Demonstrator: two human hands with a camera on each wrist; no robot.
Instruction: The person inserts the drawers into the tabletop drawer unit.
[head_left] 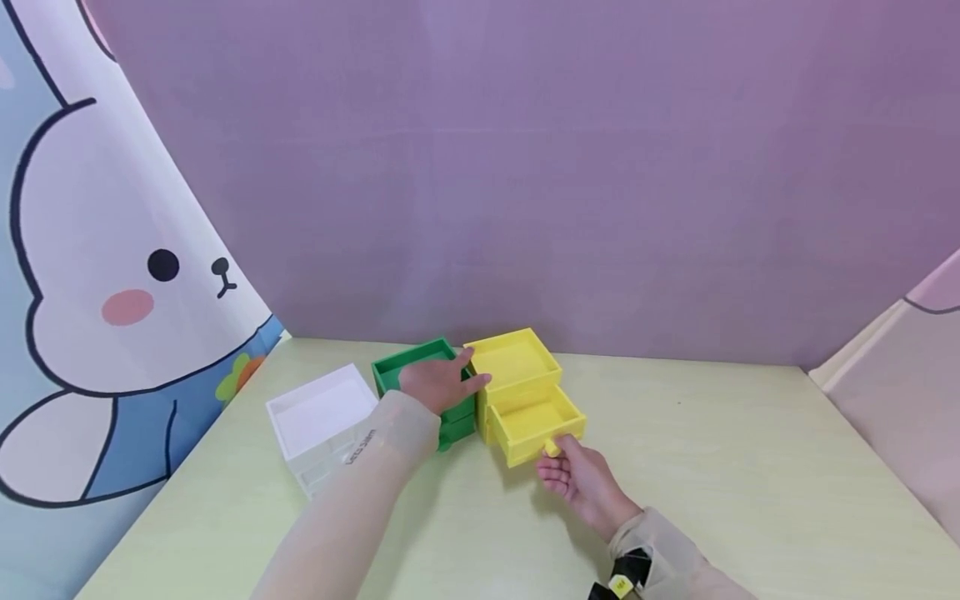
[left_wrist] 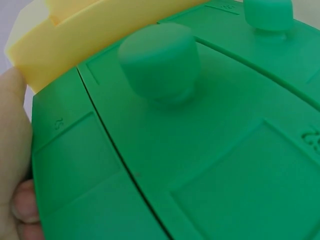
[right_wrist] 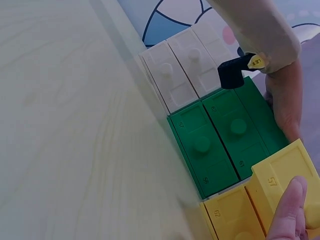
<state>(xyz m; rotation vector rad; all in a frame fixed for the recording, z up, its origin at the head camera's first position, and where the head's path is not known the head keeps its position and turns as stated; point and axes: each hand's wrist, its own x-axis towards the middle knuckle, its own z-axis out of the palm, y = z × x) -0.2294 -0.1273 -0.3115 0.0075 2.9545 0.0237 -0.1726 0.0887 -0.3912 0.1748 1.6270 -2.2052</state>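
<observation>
Head view showed the right hand (head_left: 581,479) pinching the yellow drawer's knob (head_left: 552,447) at centre frame; the left hand (head_left: 438,382) lay flat, seemingly bracing the green drawer unit (head_left: 450,417); a straight, level pull suited best.

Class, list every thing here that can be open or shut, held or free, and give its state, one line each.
yellow drawer box: upper drawer pulled out
upper yellow drawer: open, looks empty
green drawer box: both drawers shut
white drawer box: drawers shut, untouched
left hand: rests on the green box top
right hand: pinches the yellow drawer's knob
</observation>
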